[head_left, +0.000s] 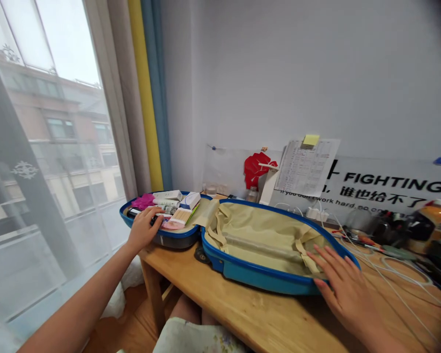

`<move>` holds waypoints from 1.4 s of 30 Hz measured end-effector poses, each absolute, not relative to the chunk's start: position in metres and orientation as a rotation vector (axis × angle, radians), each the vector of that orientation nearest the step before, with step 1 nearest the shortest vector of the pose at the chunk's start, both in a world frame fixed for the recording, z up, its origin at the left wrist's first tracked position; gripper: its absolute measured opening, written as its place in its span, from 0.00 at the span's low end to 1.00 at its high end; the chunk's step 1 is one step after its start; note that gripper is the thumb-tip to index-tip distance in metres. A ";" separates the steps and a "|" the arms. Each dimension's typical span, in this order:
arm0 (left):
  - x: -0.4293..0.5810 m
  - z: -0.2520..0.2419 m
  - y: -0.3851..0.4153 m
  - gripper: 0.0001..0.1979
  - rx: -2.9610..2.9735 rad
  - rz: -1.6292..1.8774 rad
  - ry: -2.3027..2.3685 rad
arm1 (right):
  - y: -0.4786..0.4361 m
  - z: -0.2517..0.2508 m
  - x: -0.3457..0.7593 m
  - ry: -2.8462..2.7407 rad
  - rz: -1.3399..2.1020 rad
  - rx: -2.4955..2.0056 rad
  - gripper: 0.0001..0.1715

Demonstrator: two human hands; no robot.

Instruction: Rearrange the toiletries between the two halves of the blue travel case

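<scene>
Where the suitcase lies: on my feed, a blue hard-shell suitcase (257,277) sits open on the wooden tabletop (242,309), its two halves side by side.

Left half of the suitcase: I see it packed with white boxes (190,200), white tubes (165,203), a pink mesh puff (142,201), a pink pouch (171,225) and a green pen (193,214).

Left grip: the left hand (143,228) rests on the packed items, fingers loosely curled beside a black tube (134,212); I cannot tell whether it pinches anything.

Right half of the suitcase: I see only beige lining (260,240) crossed by fabric straps (216,230).

Right grip: the right hand (343,289) is spread, its fingertips (316,252) on the lining just inside the near rim.

Beyond the suitcase: a printed sheet (305,166) with a yellow sticky note (310,140) and a "FIGHTING" poster (389,184) stand behind it.

Right of the suitcase: white cables (397,279) trail across the tabletop.

Left of the suitcase: a window with a sheer curtain (59,147).
</scene>
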State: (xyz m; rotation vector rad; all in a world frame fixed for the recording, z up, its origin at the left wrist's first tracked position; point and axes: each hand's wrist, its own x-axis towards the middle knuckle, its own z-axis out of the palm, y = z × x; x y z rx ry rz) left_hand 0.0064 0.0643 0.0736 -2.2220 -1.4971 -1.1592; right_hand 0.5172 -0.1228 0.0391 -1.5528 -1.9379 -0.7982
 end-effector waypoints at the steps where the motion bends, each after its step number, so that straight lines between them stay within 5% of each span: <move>1: 0.012 0.080 0.069 0.20 -2.224 -1.071 -1.547 | -0.124 0.034 0.527 -1.901 -0.767 -1.551 0.29; 12: 0.104 0.109 0.155 0.29 -2.269 -0.386 -1.956 | -0.121 0.019 0.532 -1.758 -0.634 -1.409 0.26; 20: 0.117 0.105 0.177 0.33 -2.141 -0.245 -2.141 | -0.127 0.022 0.531 -1.786 -0.585 -1.419 0.27; 34: 0.187 0.158 0.121 0.34 -2.456 -0.585 -1.656 | -0.129 0.027 0.522 -1.750 -0.514 -1.411 0.25; 42: 0.284 0.136 0.044 0.33 -3.099 -0.315 -1.292 | -0.130 0.028 0.522 -1.760 -0.489 -1.419 0.24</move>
